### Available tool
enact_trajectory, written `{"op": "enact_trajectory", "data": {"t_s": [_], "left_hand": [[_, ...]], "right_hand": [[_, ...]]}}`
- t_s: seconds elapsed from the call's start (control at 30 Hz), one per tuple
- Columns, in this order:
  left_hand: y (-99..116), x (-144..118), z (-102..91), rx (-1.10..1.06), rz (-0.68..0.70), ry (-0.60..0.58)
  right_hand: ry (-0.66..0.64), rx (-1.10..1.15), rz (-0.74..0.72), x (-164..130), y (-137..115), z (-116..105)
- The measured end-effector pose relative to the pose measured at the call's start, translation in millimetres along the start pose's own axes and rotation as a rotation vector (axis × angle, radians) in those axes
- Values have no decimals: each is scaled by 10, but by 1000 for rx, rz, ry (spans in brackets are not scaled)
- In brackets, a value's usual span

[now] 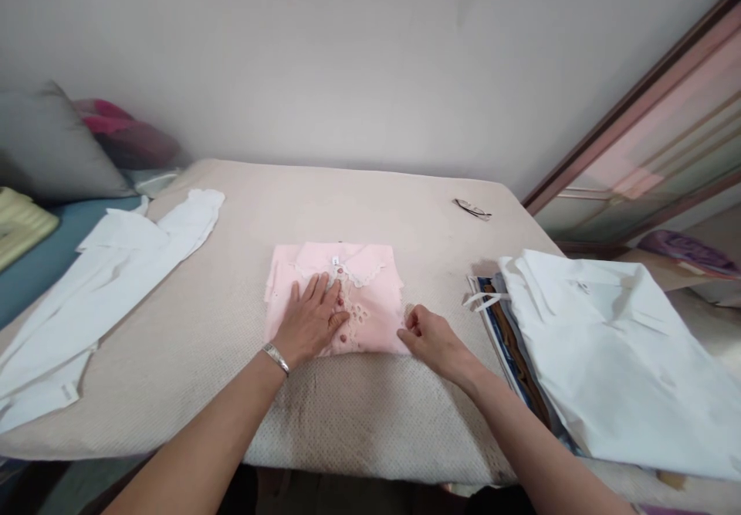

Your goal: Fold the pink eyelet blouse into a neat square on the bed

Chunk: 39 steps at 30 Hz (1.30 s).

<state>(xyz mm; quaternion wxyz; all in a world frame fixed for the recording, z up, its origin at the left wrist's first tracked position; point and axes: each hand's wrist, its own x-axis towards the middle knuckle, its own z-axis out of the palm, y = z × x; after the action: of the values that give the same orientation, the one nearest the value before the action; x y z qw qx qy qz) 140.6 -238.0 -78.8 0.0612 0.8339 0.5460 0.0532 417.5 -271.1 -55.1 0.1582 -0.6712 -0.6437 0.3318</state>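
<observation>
Our left hand (309, 320) lies flat, fingers spread, pressing down on the folded pink garment (370, 287), palm covering its lower left part, with a metal bracelet (276, 358) at the wrist. At three o'clock from it, our right hand (431, 339) is loosely curled, its fingertips pinching the garment's lower right corner. So the pink piece sits directly under the left hand and at ten o'clock from the right one, in the middle of the beige padded table (359, 422), collar toward twelve o'clock. At nine o'clock on the table a white garment (109, 268) lies spread out, well apart from us. At three o'clock a stack of folded clothes (607, 345) is topped by a white piece. Toward one o'clock, near the far edge, we see a pair of glasses (472, 208).
</observation>
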Motion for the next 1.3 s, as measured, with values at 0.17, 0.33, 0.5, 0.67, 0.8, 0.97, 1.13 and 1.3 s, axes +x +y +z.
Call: {"op": "enact_trajectory", "data": {"t_s": [0.17, 0.33, 0.5, 0.67, 0.8, 0.97, 1.13, 1.3], "left_hand": [[106, -18, -120, 20, -1, 10], [-109, 12, -505, 58, -248, 62], [-674, -74, -848, -29, -711, -121], [-772, -249, -829, -273, -596, -295], [-702, -326, -758, -352, -504, -366], [-780, -426, -718, -519, -386, -222], [-761, -494, -677, -803, -427, -111], [-554, -489, -631, -925, -557, -103]], "right_hand": [[112, -98, 122, -2, -98, 38], [-30, 245, 137, 26, -131, 224], [-34, 220, 63, 44, -92, 225], [-34, 123, 25, 41, -68, 170], [-116, 22, 52, 35, -67, 164], [-12, -270, 97, -40, -129, 44], [113, -324, 91, -107, -175, -67], [-66, 70, 28, -67, -80, -11]]}}
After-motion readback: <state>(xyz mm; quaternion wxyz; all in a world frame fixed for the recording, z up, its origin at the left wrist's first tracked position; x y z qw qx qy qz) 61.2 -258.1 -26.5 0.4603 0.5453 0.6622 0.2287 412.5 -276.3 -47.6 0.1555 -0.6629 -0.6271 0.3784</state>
